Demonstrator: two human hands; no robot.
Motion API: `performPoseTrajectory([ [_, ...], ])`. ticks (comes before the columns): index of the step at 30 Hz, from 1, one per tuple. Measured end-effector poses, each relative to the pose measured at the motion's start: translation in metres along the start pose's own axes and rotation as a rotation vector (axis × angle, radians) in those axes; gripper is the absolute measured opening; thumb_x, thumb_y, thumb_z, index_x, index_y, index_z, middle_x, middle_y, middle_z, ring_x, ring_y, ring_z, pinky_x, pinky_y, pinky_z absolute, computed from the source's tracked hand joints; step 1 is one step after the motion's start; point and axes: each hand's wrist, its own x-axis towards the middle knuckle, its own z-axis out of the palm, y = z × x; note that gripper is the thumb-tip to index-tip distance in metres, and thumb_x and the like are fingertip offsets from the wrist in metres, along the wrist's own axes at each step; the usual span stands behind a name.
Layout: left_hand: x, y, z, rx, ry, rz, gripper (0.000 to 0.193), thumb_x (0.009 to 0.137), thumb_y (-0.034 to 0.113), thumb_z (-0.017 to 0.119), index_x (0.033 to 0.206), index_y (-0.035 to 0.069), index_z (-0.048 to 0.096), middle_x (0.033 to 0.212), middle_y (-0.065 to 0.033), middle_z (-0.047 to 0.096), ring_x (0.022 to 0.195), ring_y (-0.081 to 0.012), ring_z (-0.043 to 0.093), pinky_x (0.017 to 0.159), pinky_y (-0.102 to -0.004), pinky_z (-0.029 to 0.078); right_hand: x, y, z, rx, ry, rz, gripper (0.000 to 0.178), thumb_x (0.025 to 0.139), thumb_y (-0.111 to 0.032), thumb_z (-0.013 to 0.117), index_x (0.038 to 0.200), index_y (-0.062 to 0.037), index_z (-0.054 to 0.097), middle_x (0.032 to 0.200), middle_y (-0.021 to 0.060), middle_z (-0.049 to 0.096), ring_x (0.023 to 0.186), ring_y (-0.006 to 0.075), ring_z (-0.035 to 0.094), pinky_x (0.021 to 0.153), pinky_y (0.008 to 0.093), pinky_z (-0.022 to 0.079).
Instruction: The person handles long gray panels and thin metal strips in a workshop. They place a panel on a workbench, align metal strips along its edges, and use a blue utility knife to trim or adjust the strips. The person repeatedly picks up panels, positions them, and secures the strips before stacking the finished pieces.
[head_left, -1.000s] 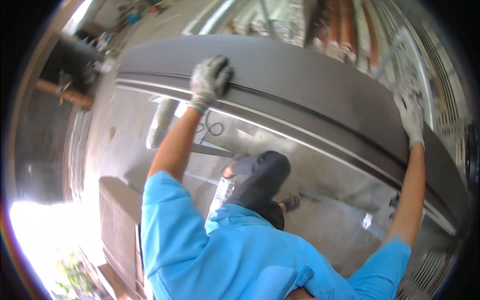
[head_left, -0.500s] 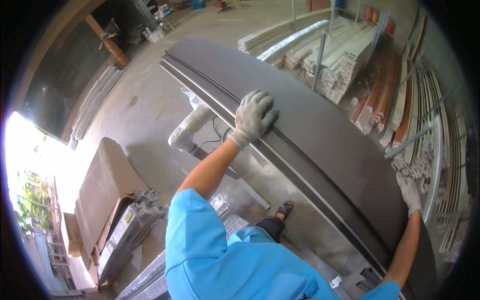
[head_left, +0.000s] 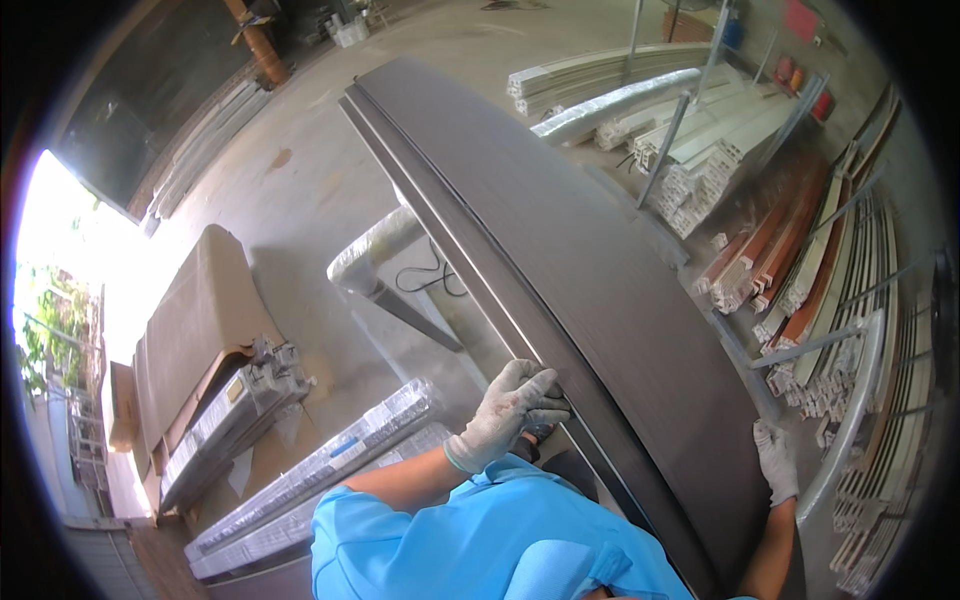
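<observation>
A long, dark grey-brown panel (head_left: pixel 590 270) stretches away in front of me, a lengthwise groove near its left side. My left hand (head_left: pixel 510 415), in a whitish work glove, is closed on the panel's left edge, fingers bent over it. On the opposite edge, my gloved right hand (head_left: pixel 775 460) grips with curled fingers, partly hidden. Under the panel's left side shows a plastic-wrapped support bar (head_left: pixel 375 245) on a metal stand. The panel's near end runs past my body to the lower edge of view.
Plastic-wrapped long profiles (head_left: pixel 330 460) lie at my left, near a cardboard-covered stack (head_left: pixel 200 340). White profiles (head_left: pixel 690 180) and brown profiles (head_left: pixel 770 250) lie on racks at right, with metal posts (head_left: pixel 665 150) standing up. A black cable (head_left: pixel 430 275) lies on the floor.
My left hand has moved from the panel's top nearer my body, onto its left edge. The right hand stays at the right edge, shifted slightly nearer. My view has turned a little.
</observation>
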Motion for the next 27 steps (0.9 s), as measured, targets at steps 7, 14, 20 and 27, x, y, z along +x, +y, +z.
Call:
performPoseTrajectory([
  [7, -0.028, -0.042, 0.021, 0.028, -0.02, 0.1, 0.065, 0.102, 0.043, 0.059, 0.138, -0.009, 0.042, 0.131, -0.0254, 0.05, 0.118, -0.0331, 0.059, 0.1, -0.0434, 0.054, 0.006, -0.006, -0.001, -0.046, 0.014, -0.164, 0.07, 0.098, -0.061, 0.055, 0.093, 0.0079, 0.068, 0.074, 0.0181, 0.065, 0.076, 0.0343, 0.063, 0.074, 0.0423, 0.048],
  [14, -0.034, -0.054, 0.033, -0.082, 0.04, 0.161, 0.062, 0.1, 0.046, 0.061, 0.13, -0.007, 0.052, 0.123, -0.0235, 0.059, 0.113, -0.0311, 0.062, 0.098, -0.0432, 0.054, -0.012, -0.047, -0.056, 0.033, -0.091, -0.306, 0.062, 0.083, -0.055, 0.077, 0.101, 0.0038, 0.067, 0.084, 0.0173, 0.068, 0.077, 0.0325, 0.063, 0.073, 0.0427, 0.048],
  [20, -0.021, -0.063, 0.031, -0.233, 0.207, 0.116, 0.081, 0.093, 0.057, 0.066, 0.132, -0.011, 0.046, 0.119, -0.0231, 0.051, 0.111, -0.0335, 0.058, 0.091, -0.0435, 0.056, -0.073, -0.109, -0.097, -0.093, -0.168, -0.391, 0.091, 0.059, -0.046, 0.094, 0.126, 0.0046, 0.059, 0.108, 0.0165, 0.071, 0.101, 0.0289, 0.068, 0.091, 0.0377, 0.052],
  [27, -0.019, -0.085, -0.024, -0.334, 0.0, 0.115, 0.102, 0.085, 0.07, 0.067, 0.147, -0.006, 0.038, 0.14, -0.0263, 0.047, 0.13, -0.034, 0.049, 0.1, -0.0458, 0.047, -0.164, -0.187, -0.085, -0.02, -0.191, -0.368, 0.073, 0.056, -0.027, 0.093, 0.113, 0.0049, 0.061, 0.1, 0.0149, 0.07, 0.092, 0.0243, 0.068, 0.087, 0.0351, 0.053],
])
